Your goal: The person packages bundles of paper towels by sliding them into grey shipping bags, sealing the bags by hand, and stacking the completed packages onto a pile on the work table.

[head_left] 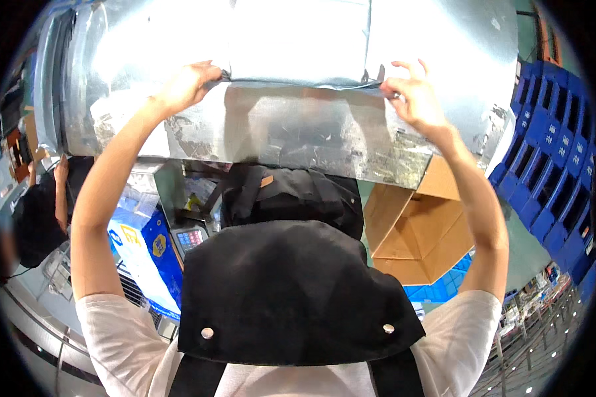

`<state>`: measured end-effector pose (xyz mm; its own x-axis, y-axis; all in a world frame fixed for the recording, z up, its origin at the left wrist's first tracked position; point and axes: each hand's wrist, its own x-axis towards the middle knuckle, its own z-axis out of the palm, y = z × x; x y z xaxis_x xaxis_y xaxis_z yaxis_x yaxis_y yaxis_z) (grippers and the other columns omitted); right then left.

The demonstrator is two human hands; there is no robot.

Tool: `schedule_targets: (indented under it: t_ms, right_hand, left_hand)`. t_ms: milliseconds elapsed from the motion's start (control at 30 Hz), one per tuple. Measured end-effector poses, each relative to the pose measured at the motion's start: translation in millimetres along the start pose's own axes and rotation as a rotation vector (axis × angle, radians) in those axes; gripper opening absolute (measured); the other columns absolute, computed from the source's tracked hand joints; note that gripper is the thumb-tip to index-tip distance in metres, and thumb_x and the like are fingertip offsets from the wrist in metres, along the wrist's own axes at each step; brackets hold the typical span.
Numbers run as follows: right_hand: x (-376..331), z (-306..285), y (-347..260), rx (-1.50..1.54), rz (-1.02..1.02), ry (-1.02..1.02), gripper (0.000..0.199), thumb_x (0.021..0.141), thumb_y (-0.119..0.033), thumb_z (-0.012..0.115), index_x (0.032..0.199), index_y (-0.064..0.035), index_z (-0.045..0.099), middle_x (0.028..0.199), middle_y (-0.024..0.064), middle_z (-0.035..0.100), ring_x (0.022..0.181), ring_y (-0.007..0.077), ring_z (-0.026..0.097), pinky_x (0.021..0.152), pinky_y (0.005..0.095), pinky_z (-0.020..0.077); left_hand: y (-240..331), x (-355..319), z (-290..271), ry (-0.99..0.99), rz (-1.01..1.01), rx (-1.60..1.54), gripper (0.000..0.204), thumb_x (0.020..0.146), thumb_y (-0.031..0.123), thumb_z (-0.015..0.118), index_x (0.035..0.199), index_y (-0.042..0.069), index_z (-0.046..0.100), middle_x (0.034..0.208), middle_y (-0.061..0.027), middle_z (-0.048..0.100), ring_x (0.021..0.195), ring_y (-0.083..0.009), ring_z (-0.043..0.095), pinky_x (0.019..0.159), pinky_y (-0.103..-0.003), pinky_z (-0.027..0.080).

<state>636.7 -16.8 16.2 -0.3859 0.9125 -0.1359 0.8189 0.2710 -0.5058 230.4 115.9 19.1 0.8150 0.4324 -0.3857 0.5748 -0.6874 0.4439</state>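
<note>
A pale, shiny plastic sheet lies flat on the metal tabletop, running off the upper edge of the view. Whether it is a single layer or a bag, I cannot tell. Its near edge is dark and slightly puckered. My left hand pinches the near left corner. At the near right corner my right hand grips the edge between thumb and index finger, its other fingers raised. Both arms reach forward over the table, and the edge is stretched between the hands.
Below the table's near edge are an open cardboard box on the right and a blue-and-white carton on the left, with a black bag between them. Blue bins line the right. A person in black is at far left.
</note>
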Motion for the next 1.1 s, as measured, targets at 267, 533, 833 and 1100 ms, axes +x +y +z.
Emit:
schedule_targets:
  t_ms: [267, 533, 833, 1100]
  right_hand:
    - [125, 52, 27, 0.705, 0.536, 0.045, 0.004, 0.072, -0.002, 0.053, 0.076, -0.0018, 0.052, 0.071, 0.0065, 0.055, 0.069, 0.0203, 0.051, 0.068, 0.0341, 0.0436]
    - [146, 55, 9, 1.171, 0.732, 0.628, 0.068, 0.084, -0.051, 0.042, 0.133, -0.0073, 0.026, 0.129, 0.0212, 0.034, 0.116, 0.0299, 0.037, 0.096, 0.0408, 0.0307]
    - [32, -94, 26, 1.341, 0.467, 0.609, 0.098, 0.06, -0.041, 0.062, 0.135, 0.0023, 0.015, 0.138, 0.0248, 0.018, 0.128, 0.0334, 0.019, 0.103, 0.04, 0.0169]
    - [-43, -53, 168, 1.369, 0.833, 0.867, 0.059, 0.075, -0.026, 0.057, 0.123, 0.0049, 0.041, 0.12, 0.017, 0.046, 0.11, 0.0228, 0.044, 0.094, 0.0251, 0.0307]
  left_hand:
    - [-26, 86, -9, 0.138, -0.272, -0.619, 0.053, 0.067, 0.016, 0.069, 0.111, -0.006, 0.049, 0.109, -0.0182, 0.055, 0.096, -0.0244, 0.054, 0.085, -0.034, 0.042]
    - [29, 97, -14, 0.749, -0.555, -1.703, 0.069, 0.083, 0.054, 0.04, 0.129, 0.002, 0.031, 0.126, -0.0183, 0.039, 0.11, -0.0238, 0.045, 0.087, -0.037, 0.042]
    - [136, 164, -62, 0.479, -0.429, -1.776, 0.069, 0.08, 0.05, 0.048, 0.124, -0.002, 0.04, 0.117, -0.0193, 0.048, 0.105, -0.0264, 0.05, 0.09, -0.033, 0.04]
    - [119, 302, 14, 0.215, -0.124, -0.735, 0.056, 0.084, 0.057, 0.036, 0.122, 0.018, 0.049, 0.136, -0.0166, 0.031, 0.13, -0.0375, 0.012, 0.104, -0.046, 0.012]
